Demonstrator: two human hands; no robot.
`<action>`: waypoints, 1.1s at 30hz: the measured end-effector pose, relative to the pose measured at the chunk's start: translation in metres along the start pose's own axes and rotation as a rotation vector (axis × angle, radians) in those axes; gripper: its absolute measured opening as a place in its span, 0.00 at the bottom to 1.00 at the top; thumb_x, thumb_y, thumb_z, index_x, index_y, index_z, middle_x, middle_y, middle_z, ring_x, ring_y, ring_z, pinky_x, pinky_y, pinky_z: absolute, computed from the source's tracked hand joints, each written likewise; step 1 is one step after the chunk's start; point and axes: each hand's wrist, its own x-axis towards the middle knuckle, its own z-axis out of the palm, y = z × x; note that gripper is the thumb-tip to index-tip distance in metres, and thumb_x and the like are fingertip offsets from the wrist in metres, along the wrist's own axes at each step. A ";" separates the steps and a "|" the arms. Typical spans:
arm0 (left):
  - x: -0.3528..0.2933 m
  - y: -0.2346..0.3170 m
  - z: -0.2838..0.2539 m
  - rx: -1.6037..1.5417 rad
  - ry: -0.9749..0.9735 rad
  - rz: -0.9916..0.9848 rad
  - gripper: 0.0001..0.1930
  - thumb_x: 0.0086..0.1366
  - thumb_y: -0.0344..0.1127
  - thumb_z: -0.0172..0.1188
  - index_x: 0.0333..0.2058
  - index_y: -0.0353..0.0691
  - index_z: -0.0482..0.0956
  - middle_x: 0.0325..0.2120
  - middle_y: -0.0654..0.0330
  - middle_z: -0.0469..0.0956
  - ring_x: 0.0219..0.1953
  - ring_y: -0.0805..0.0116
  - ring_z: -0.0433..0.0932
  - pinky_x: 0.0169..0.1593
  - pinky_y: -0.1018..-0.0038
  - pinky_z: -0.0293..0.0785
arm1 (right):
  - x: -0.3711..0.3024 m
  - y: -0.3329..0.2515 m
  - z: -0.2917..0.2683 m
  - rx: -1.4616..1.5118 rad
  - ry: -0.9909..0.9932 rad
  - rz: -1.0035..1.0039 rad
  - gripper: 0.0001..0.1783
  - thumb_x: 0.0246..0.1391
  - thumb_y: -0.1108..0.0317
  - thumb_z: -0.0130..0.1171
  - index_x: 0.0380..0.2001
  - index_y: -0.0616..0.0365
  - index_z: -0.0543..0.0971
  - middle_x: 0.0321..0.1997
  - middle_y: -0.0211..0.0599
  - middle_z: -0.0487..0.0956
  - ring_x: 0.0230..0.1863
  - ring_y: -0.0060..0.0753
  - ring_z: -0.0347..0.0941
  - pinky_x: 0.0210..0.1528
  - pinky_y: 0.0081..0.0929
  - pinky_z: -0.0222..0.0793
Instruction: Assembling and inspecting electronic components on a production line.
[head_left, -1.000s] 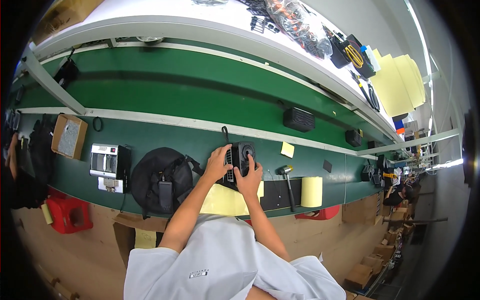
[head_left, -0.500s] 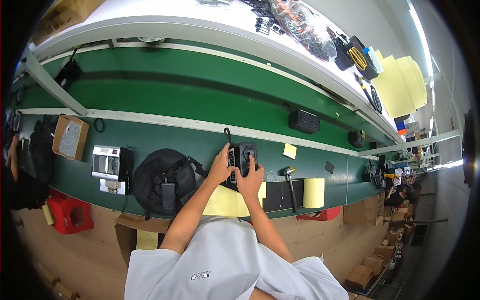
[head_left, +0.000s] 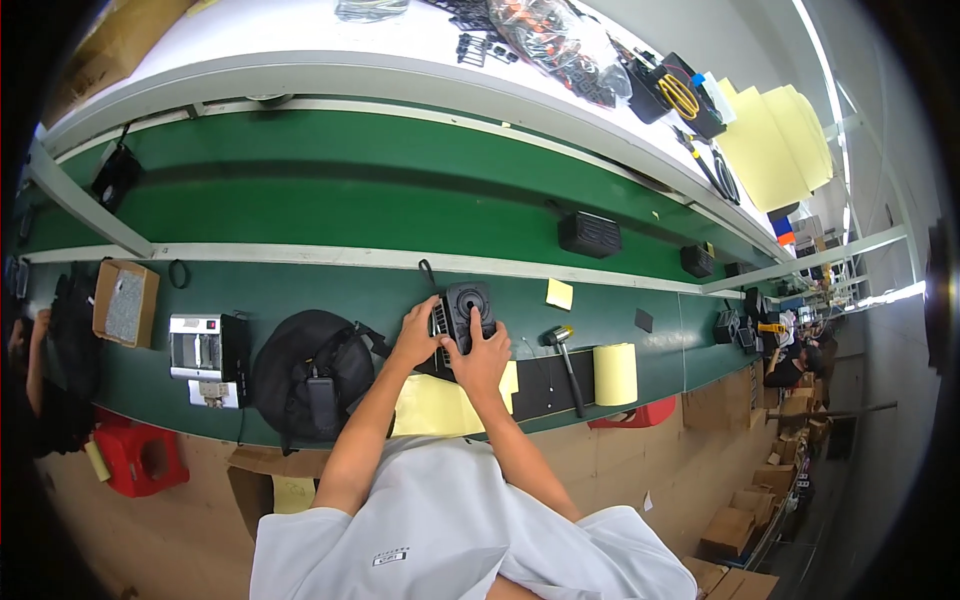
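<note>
A black portable speaker (head_left: 466, 300) with a round front and a loop strap is on the green workbench, between my two hands. My left hand (head_left: 416, 336) closes on its left side, by a ribbed black-and-silver edge. My right hand (head_left: 481, 350) grips the near right part, one finger reaching onto the round face. Under my wrists lies a yellow sheet (head_left: 436, 408), beside a black mat (head_left: 540, 387). A mallet (head_left: 568, 370) rests on the mat, with a yellow roll (head_left: 615, 375) to its right.
A black bag (head_left: 310, 375) and a silver-and-black machine (head_left: 205, 347) stand on the left, then an open carton (head_left: 125, 303). Black boxes (head_left: 590, 235) sit farther back. Overhead, a white shelf (head_left: 300, 62) spans the bench. Another person's arm (head_left: 36, 370) shows at far left.
My view has shifted, so the bench and its things appear a little farther left and lower. Both hands stay on the speaker with nearly the same hold.
</note>
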 end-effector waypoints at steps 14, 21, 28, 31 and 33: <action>0.002 -0.016 -0.008 -0.215 0.003 -0.046 0.37 0.54 0.32 0.67 0.63 0.43 0.63 0.55 0.51 0.73 0.52 0.51 0.74 0.54 0.62 0.71 | -0.004 0.007 0.011 0.017 0.043 -0.029 0.44 0.44 0.43 0.67 0.64 0.41 0.67 0.59 0.65 0.61 0.53 0.62 0.62 0.52 0.50 0.61; 0.000 -0.041 0.003 -0.097 0.151 -0.286 0.26 0.58 0.33 0.60 0.56 0.38 0.72 0.44 0.52 0.81 0.45 0.59 0.80 0.50 0.68 0.73 | -0.002 0.006 0.014 0.015 0.005 -0.029 0.47 0.43 0.40 0.66 0.66 0.39 0.64 0.61 0.65 0.60 0.57 0.61 0.60 0.54 0.51 0.58; -0.010 -0.043 0.030 -0.274 0.052 -0.427 0.19 0.59 0.34 0.58 0.49 0.32 0.78 0.42 0.49 0.82 0.44 0.59 0.81 0.48 0.69 0.74 | 0.026 0.008 0.004 0.099 -0.172 0.024 0.49 0.47 0.40 0.61 0.70 0.33 0.52 0.65 0.64 0.57 0.59 0.69 0.63 0.52 0.57 0.64; -0.018 -0.027 0.034 -0.354 0.195 -0.261 0.19 0.59 0.32 0.58 0.49 0.33 0.78 0.41 0.47 0.81 0.43 0.59 0.80 0.49 0.69 0.73 | 0.043 0.007 0.005 0.126 -0.269 0.115 0.53 0.48 0.40 0.60 0.72 0.33 0.44 0.63 0.71 0.57 0.52 0.74 0.68 0.51 0.57 0.69; -0.019 0.004 0.031 -0.217 0.147 -0.246 0.18 0.60 0.32 0.57 0.49 0.33 0.77 0.42 0.45 0.79 0.45 0.55 0.78 0.51 0.66 0.72 | 0.060 0.021 0.003 0.341 -0.239 0.350 0.56 0.47 0.39 0.59 0.72 0.34 0.41 0.60 0.77 0.57 0.52 0.75 0.69 0.52 0.55 0.69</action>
